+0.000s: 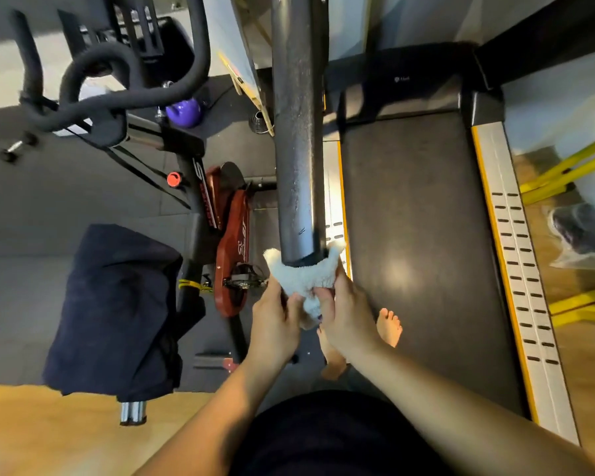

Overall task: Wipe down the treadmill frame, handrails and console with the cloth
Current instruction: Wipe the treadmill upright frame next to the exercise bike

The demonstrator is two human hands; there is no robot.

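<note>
Dark-clothed lap (pixel 323 438) fills the bottom edge, closest to the lens, with both bare forearms reaching up and forward from it.

Treadmill belt (pixel 416 235): black, matte, long axis running away from the viewer, flanked by grey side rails with a yellow stripe and rows of slots (pixel 516 269). One bare foot (pixel 389 326) stands on the belt near its left edge.

Handrail (pixel 298 132): thick black tube, long axis running from top of view down to centre, its free end pointing toward the viewer. Surface scuffed, speckled with pale marks.

Exercise bike (pixel 200 207), black and red, stands left of the treadmill, a dark towel (pixel 117 304) draped over its rear part.

Cloth (pixel 306 276): white, fluffy, bunched, wrapped around the handrail's end cap from below, touching it, two corners poking up either side.

Left hand (pixel 277 321): fingers curled, pinching the cloth's lower left portion.

Right hand (pixel 344 317): fingers curled into the cloth's lower right portion, gripping it.
</note>
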